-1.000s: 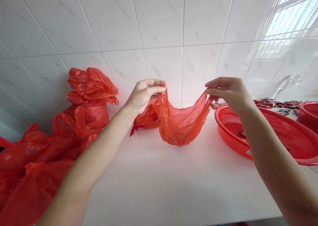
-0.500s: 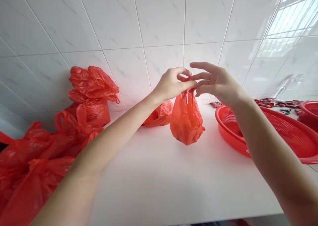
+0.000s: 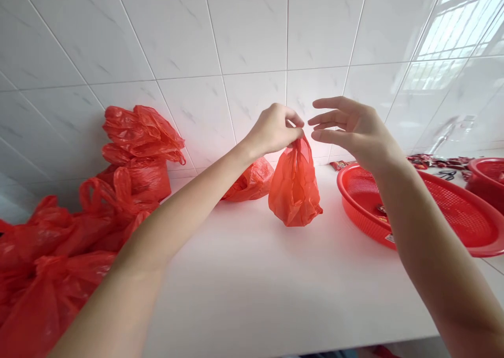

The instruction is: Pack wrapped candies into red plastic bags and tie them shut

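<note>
My left hand (image 3: 274, 128) pinches the gathered top of a small red plastic bag (image 3: 294, 186). The bag hangs from my fingers with its bottom resting on the white counter (image 3: 252, 284). My right hand (image 3: 352, 126) hovers just right of the bag's top, fingers stretched out and apart, holding nothing. Another red bag (image 3: 249, 180) lies on the counter behind my left forearm, near the tiled wall.
Several filled red bags (image 3: 129, 158) are piled along the left side by the wall. A round red mesh basket (image 3: 433, 211) sits at the right, and part of a second red basket (image 3: 488, 177) shows at the far right edge. Small dark items (image 3: 444, 165) lie behind them.
My hands came together from holding the bag's mouth wide apart. The left hand took both sides of the top, and the right hand let go and opened.
</note>
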Action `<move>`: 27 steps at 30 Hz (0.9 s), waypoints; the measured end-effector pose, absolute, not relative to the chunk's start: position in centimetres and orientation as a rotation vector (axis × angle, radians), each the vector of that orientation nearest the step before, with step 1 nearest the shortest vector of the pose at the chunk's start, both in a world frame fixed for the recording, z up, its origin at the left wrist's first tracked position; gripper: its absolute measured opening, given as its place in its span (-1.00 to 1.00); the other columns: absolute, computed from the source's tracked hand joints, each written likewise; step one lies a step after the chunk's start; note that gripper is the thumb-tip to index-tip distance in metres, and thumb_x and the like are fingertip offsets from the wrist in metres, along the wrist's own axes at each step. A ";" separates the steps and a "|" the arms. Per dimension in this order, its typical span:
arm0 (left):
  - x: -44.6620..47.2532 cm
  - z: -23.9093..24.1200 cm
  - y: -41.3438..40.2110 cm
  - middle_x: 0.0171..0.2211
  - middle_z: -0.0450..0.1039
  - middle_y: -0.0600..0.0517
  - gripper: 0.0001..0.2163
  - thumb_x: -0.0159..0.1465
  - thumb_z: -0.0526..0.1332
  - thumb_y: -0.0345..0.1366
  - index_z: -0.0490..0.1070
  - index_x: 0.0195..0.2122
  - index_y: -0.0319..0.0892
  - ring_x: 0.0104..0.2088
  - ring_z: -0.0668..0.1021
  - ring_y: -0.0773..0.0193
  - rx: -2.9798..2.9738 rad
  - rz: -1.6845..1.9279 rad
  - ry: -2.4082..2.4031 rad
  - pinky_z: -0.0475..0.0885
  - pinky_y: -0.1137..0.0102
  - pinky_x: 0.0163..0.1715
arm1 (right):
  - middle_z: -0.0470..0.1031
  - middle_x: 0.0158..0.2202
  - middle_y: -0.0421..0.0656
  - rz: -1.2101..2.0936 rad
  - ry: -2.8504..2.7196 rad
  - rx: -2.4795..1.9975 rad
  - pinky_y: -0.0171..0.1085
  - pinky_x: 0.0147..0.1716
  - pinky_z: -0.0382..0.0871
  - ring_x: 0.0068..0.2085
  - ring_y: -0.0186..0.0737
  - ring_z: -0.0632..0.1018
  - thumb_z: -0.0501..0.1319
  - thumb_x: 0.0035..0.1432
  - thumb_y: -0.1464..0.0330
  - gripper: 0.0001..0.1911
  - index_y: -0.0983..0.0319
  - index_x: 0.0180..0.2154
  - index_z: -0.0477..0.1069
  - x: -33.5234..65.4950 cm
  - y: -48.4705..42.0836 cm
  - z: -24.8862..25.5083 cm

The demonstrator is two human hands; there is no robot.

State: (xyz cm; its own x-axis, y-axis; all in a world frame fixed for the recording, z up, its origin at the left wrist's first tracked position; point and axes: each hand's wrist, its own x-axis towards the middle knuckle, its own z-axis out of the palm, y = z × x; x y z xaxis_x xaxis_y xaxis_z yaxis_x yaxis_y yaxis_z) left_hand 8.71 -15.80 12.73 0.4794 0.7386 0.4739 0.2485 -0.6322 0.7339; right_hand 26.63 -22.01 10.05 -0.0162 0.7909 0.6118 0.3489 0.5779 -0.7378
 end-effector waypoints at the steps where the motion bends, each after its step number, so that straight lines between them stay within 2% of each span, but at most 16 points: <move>1: 8.7 12.8 -15.7 -0.51 0.45 0.03 -0.91 0.10 0.36 -0.53 0.50 -0.44 -0.24 -0.35 0.60 0.16 2.113 1.133 0.824 0.53 0.15 -0.16 | 0.58 -0.06 -0.06 0.441 -1.611 -0.996 -0.02 0.00 0.53 0.03 0.00 0.58 0.51 -0.07 0.33 -0.35 0.17 0.11 0.47 26.6 -21.8 9.5; 3: 8.7 13.1 -15.6 -0.46 0.48 0.02 -0.92 0.13 0.33 -0.54 0.50 -0.43 -0.25 -0.33 0.61 0.20 2.058 1.201 0.815 0.54 0.17 -0.14 | 0.57 -0.01 -0.04 0.470 -1.662 -1.055 0.04 0.04 0.50 0.08 0.06 0.55 0.54 -0.11 0.25 -0.35 0.16 0.06 0.50 26.5 -21.3 8.1; 4: 8.6 13.2 -15.7 -0.45 0.49 0.01 -0.92 0.14 0.33 -0.54 0.49 -0.44 -0.26 -0.32 0.61 0.21 2.035 1.205 0.804 0.55 0.18 -0.13 | 0.59 -0.04 -0.03 0.525 -1.700 -1.087 0.07 0.05 0.49 0.05 0.08 0.56 0.53 -0.09 0.20 -0.44 0.18 -0.02 0.54 26.4 -21.0 7.3; 6: 8.3 13.4 -15.8 -0.44 0.51 0.00 -0.92 0.12 0.35 -0.54 0.50 -0.46 -0.27 -0.31 0.62 0.21 2.005 1.184 0.809 0.55 0.18 -0.12 | 0.63 -0.20 -0.03 0.661 -1.683 -1.121 0.08 0.00 0.51 -0.07 0.08 0.62 0.44 0.03 0.09 -0.63 0.24 -0.26 0.59 26.4 -20.6 5.6; 7: 8.0 13.5 -15.8 -0.44 0.51 0.00 -0.92 0.10 0.36 -0.53 0.50 -0.46 -0.27 -0.31 0.62 0.21 1.991 1.185 0.828 0.55 0.17 -0.12 | 0.64 -0.23 -0.03 0.715 -1.594 -1.092 0.06 -0.03 0.52 -0.09 0.08 0.63 0.40 0.09 0.04 -0.63 0.23 -0.32 0.59 26.4 -20.4 4.9; 10: 6.2 13.6 -15.2 -0.42 0.54 -0.01 -0.91 0.02 0.41 -0.52 0.54 -0.46 -0.26 -0.31 0.62 0.20 1.930 1.249 0.907 0.55 0.17 -0.12 | 0.67 -0.15 -0.06 0.850 -1.301 -0.897 -0.04 -0.06 0.55 -0.06 0.02 0.64 0.32 0.14 -0.03 -0.60 0.17 -0.30 0.58 27.1 -19.9 2.9; 12: 4.6 13.5 -14.6 -0.42 0.55 -0.02 -0.90 -0.02 0.42 -0.51 0.56 -0.47 -0.25 -0.33 0.61 0.18 1.917 1.235 0.975 0.55 0.15 -0.12 | 0.68 -0.19 -0.05 0.936 -1.245 -0.890 -0.06 -0.05 0.55 -0.09 0.00 0.66 0.36 0.09 -0.03 -0.60 0.18 -0.32 0.58 27.9 -19.6 1.9; 15: 2.2 13.2 -13.9 -0.47 0.54 -0.05 -0.92 -0.03 0.42 -0.50 0.57 -0.53 -0.23 -0.40 0.59 0.17 1.954 1.147 1.119 0.53 0.10 -0.15 | 0.69 -0.25 -0.08 0.946 -1.143 -0.868 -0.06 0.02 0.52 -0.07 0.01 0.66 0.40 0.05 0.02 -0.65 0.17 -0.36 0.55 28.9 -19.1 1.0; 20: -0.3 12.7 -13.8 -0.49 0.55 -0.04 -0.93 -0.02 0.40 -0.47 0.58 -0.56 -0.17 -0.39 0.57 0.18 1.961 1.071 1.225 0.50 0.13 -0.17 | 0.69 -0.22 -0.10 0.955 -1.058 -0.807 0.00 0.06 0.51 0.00 0.03 0.65 0.39 0.07 0.04 -0.70 0.10 -0.34 0.50 29.3 -18.7 0.7; 22: -0.7 12.2 -13.9 -0.49 0.54 -0.01 -0.93 -0.02 0.43 -0.43 0.58 -0.51 -0.16 -0.37 0.56 0.18 1.925 1.094 1.189 0.49 0.15 -0.18 | 0.69 -0.21 -0.11 0.990 -1.047 -0.804 0.00 0.10 0.50 0.01 0.02 0.64 0.39 0.08 0.05 -0.72 0.10 -0.35 0.50 28.9 -18.5 0.5; 24: -1.1 11.1 -13.9 -0.43 0.55 0.03 -0.86 0.02 0.45 -0.35 0.60 -0.37 -0.15 -0.32 0.55 0.21 1.872 1.195 1.069 0.49 0.16 -0.14 | 0.69 -0.23 -0.12 1.038 -1.022 -0.776 -0.01 0.14 0.47 0.02 0.00 0.64 0.40 0.08 0.07 -0.74 0.09 -0.37 0.50 28.5 -18.2 0.0; 27: -1.7 7.6 -13.7 -0.22 0.57 0.04 -0.56 0.07 0.46 -0.16 0.50 -0.02 -0.10 -0.14 0.56 0.17 1.780 1.377 0.824 0.46 0.16 0.00 | 0.69 -0.26 -0.14 1.104 -0.959 -0.740 -0.03 0.17 0.45 -0.01 -0.02 0.65 0.42 0.05 0.09 -0.75 0.09 -0.38 0.50 27.9 -17.4 -1.1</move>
